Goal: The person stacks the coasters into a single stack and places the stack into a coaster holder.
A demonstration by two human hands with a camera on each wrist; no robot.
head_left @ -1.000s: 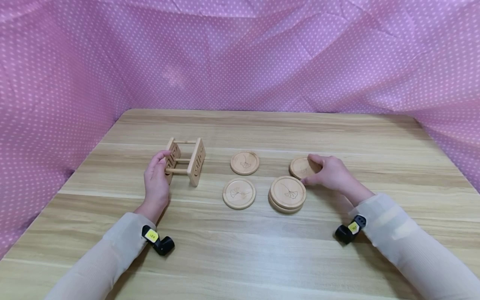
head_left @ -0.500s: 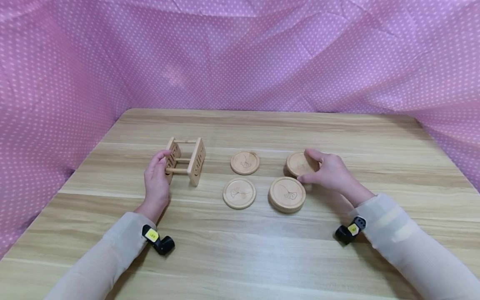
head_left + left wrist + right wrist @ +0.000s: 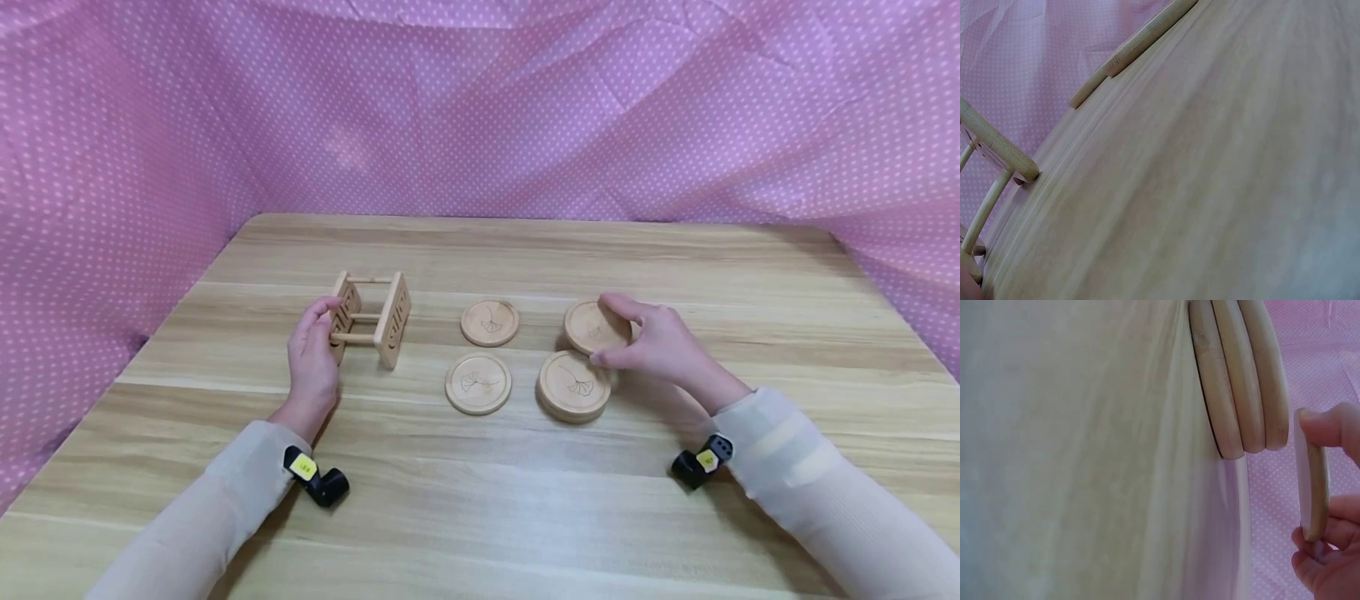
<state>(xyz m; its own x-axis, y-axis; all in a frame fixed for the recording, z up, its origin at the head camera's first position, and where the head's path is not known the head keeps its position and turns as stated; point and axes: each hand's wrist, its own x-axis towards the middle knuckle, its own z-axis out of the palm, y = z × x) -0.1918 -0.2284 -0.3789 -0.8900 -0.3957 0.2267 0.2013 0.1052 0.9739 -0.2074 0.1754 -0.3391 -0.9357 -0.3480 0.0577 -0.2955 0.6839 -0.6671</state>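
Note:
My right hand (image 3: 660, 342) pinches a round wooden coaster (image 3: 596, 325) with a ginkgo leaf on it, thumb and fingers at its rim. In the right wrist view this coaster (image 3: 1316, 487) is raised off the table, beside a stack of three coasters (image 3: 1244, 381). The head view has the stack (image 3: 574, 385) just in front of it, partly overlapped by my thumb. At the left, my left hand (image 3: 311, 358) holds the near-left side panel of a wooden coaster rack (image 3: 393, 325), which stands upright with carved panels and dowels.
Two single coasters lie flat between rack and stack: a far one (image 3: 490, 323) and a near one (image 3: 478, 383). The light wood table (image 3: 480, 500) stretches in front of them. Pink dotted cloth (image 3: 480, 108) hangs behind and at both sides.
My right hand has lifted the coaster and shifted it slightly left. The stack's top coaster, askew a second ago, now sits evenly on the others. My left hand and the rack stay put.

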